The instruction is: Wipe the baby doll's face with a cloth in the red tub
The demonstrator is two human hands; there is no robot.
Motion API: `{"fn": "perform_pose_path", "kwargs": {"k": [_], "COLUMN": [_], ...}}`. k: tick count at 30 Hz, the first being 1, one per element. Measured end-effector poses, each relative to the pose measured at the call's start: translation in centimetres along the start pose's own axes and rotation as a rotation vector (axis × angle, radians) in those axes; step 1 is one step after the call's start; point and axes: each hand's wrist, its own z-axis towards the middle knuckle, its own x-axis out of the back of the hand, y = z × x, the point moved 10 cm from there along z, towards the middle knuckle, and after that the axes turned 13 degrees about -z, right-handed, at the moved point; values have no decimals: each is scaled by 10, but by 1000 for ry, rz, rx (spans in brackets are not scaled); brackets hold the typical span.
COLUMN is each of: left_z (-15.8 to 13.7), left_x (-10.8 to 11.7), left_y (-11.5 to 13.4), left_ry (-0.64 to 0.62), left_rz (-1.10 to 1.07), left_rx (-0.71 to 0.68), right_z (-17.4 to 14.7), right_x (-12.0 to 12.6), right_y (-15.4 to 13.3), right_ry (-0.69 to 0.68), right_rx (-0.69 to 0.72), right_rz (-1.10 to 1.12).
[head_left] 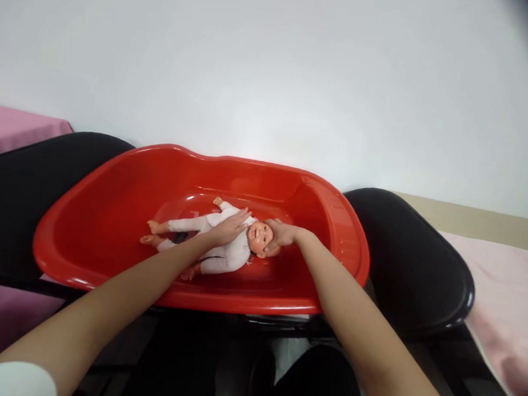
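The red tub (pixel 283 305) spans the middle, its wide end towards nine o'clock and a ridged ledge (pixel 341 221) at three. Inside it the doll (pixel 235 250), dressed in white, lies on its back, head towards three o'clock and bare feet towards nine, one arm flung out towards twelve. The left hand (pixel 232 227) rests on the doll's chest, fingers straight and not gripping; the right hand (pixel 280 235) grips the doll's head from its three o'clock side, fingers and thumb curved round it. The left forearm comes in from seven o'clock over the near rim and hides part of the doll's legs; the right forearm crosses the rim at about five. A white sleeve (pixel 11 380) shows at seven.

Around the tub, one black panel (pixel 9 222) sits at nine o'clock and a rounded black panel (pixel 422 263) at three; what bears the tub is mostly hidden. Pink cloth (pixel 15 129) lies at ten o'clock, pale pink cloth (pixel 512 275) at four. A plain white wall (pixel 273 72) fills twelve, with a beige strip (pixel 479 224) along its foot near three
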Motion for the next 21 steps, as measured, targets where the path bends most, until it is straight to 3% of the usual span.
{"fn": "perform_pose_path", "kwargs": {"k": [3, 5, 11, 14, 18, 21], "left_z": [-7, -9, -41, -69, -76, -52], "left_x": [-20, -14, 43, 81, 115, 119], "left_y": [-19, -42, -119, -146, -141, -101], "left_ry": [-147, -150, 5, 179, 453, 624], "left_rz": [92, 140, 247, 359, 298, 41], "left_rx": [-11, 75, 459, 627, 693, 486], "right_z": [0, 0, 1, 3, 5, 6], "right_x": [0, -1, 0, -1, -2, -2], "right_y": [0, 0, 1, 0, 1, 2], "right_ry": [-1, 0, 4, -6, -8, -6], "right_rx": [-6, -7, 11, 12, 7, 12], "right_rz": [-8, -19, -4, -2, -2, -13]}}
